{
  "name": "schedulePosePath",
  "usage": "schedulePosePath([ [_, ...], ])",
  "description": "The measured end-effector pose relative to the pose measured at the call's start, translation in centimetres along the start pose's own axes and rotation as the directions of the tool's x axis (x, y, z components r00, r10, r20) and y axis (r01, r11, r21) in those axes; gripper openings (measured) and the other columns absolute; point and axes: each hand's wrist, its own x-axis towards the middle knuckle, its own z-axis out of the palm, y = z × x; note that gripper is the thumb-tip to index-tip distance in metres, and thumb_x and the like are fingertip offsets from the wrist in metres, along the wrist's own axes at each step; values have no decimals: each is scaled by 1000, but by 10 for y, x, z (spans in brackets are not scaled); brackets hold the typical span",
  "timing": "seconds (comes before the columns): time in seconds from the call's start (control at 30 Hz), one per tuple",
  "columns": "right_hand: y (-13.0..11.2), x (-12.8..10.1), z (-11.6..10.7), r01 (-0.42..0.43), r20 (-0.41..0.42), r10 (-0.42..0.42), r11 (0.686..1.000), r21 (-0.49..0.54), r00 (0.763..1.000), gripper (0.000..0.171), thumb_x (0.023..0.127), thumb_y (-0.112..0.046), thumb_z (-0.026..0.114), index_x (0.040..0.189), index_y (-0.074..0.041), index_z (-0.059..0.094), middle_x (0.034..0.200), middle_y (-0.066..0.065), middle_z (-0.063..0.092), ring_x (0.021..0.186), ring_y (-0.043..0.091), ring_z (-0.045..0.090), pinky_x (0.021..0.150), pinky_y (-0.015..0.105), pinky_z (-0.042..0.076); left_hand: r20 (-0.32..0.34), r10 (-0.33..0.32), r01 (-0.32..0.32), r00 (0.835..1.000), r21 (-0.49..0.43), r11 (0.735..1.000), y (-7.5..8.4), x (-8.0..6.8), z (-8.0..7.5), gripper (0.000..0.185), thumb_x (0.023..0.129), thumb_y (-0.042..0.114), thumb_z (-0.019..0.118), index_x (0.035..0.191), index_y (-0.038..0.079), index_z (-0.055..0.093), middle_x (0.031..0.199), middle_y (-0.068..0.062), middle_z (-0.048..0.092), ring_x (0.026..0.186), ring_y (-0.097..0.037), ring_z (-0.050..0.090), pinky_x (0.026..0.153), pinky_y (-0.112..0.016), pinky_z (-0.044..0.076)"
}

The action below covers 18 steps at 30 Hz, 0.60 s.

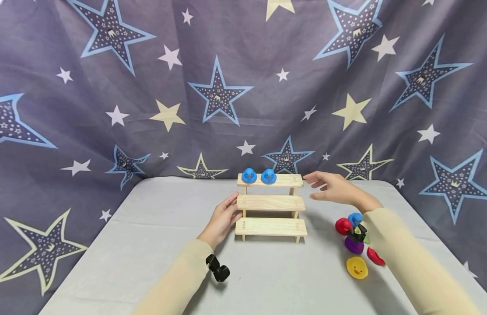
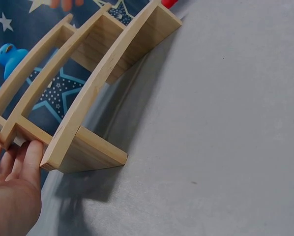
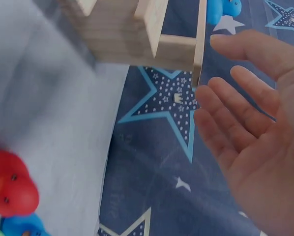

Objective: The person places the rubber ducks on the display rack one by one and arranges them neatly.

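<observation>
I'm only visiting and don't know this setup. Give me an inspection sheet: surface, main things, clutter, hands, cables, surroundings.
Surface: pale grey tabletop.
Main things: three-tier wooden stand, with two blue ducks on its top tier.
Clutter: toys loosely grouped right of the stand: red duck, blue toy, purple toy, yellow duck, another red toy; something green, mostly hidden.
Hands: left hand holds the stand's left end at the middle tier; right hand is empty beside the top tier's right end; whether it touches is unclear.
Cables: nothing seen.
Surroundings: dark star-patterned cloth behind and at both sides.
</observation>
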Motion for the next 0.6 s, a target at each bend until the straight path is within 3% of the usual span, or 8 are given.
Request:
schedulePosePath([
  [0.6, 33, -40, -9, -29, 51, 29, 1000, -4, 998, 48, 88, -12, 77, 129, 6, 60, 120, 21, 66, 106, 38, 66, 91, 54, 58, -9, -6, 6, 1000, -4, 1000, -1, 1, -1, 54, 105, 5, 43, 157, 7, 30, 159, -15, 31, 142, -31, 37, 114, -39, 41],
])
